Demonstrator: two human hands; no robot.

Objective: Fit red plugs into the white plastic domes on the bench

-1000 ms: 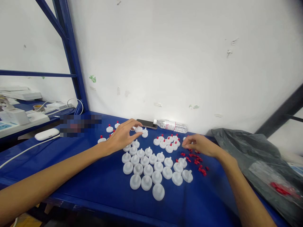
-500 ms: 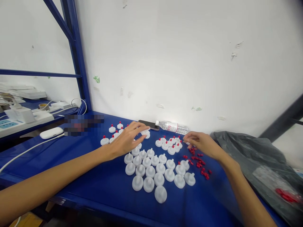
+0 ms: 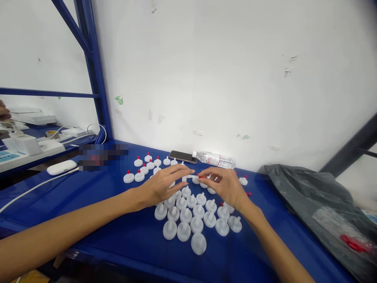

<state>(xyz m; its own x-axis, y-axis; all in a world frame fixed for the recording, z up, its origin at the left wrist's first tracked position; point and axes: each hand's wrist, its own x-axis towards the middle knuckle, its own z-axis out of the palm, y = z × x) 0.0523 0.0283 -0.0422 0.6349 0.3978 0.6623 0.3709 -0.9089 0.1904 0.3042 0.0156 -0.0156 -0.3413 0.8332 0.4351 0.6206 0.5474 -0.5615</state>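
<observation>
Both hands meet above a cluster of white plastic caps (image 3: pixel 188 218) on the blue table (image 3: pixel 123 220). My left hand (image 3: pixel 165 182) pinches a white cap (image 3: pixel 186 177) by its fingertips. My right hand (image 3: pixel 225 184) pinches a small red plug (image 3: pixel 200 175) right beside that cap. Several caps with red plugs fitted (image 3: pixel 141 171) lie at the back left. A few loose red plugs (image 3: pixel 249 193) peek out beside my right wrist.
A phone (image 3: pixel 183 156) and a lying water bottle (image 3: pixel 216 159) rest against the wall. A grey plastic bag (image 3: pixel 318 200) holding red plugs (image 3: pixel 355 243) covers the right side. A white device (image 3: pixel 61 167) with a cable lies at the left.
My right hand has moved left from the loose red plugs to meet my left hand. My left hand has lifted a white cap and shifted slightly right.
</observation>
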